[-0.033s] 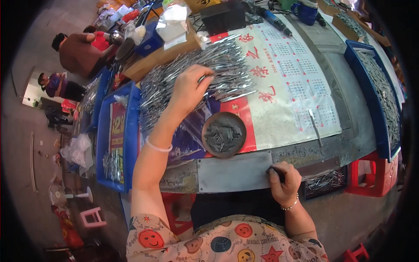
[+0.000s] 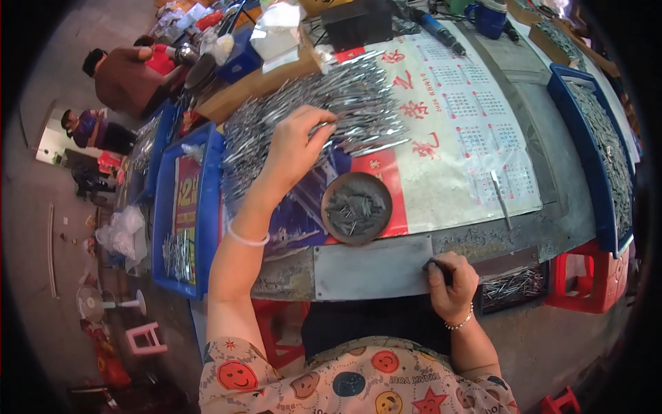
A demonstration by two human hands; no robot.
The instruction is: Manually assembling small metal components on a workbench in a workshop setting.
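Note:
My left hand (image 2: 298, 141) hovers over a broad pile of thin, shiny metal rods (image 2: 276, 103) on the table. Its thumb and forefinger are pinched together, and I cannot make out what lies between them. At the near edge, my right hand (image 2: 452, 281) is closed round a dark grey piece (image 2: 438, 267), mostly hidden by the fingers. It rests beside the right end of a flat grey metal plate (image 2: 372, 270). Between the hands stands a round brown bowl (image 2: 386, 224) holding small dark grey pieces (image 2: 358, 203) like slim sticks.
A printed calendar sheet (image 2: 434, 193) covers the table, with a slim metal tool (image 2: 501, 200) on it. Blue trays stand left (image 2: 207, 228) and right (image 2: 586, 152). A blue power screwdriver (image 2: 438, 31) lies far back. Below the right edge are a rod-filled bin (image 2: 514, 288) and red stool (image 2: 603, 276).
The whole view has shifted very slightly. My left thumb and forefinger look closer together over the rods. My right hand keeps its grip beside the plate.

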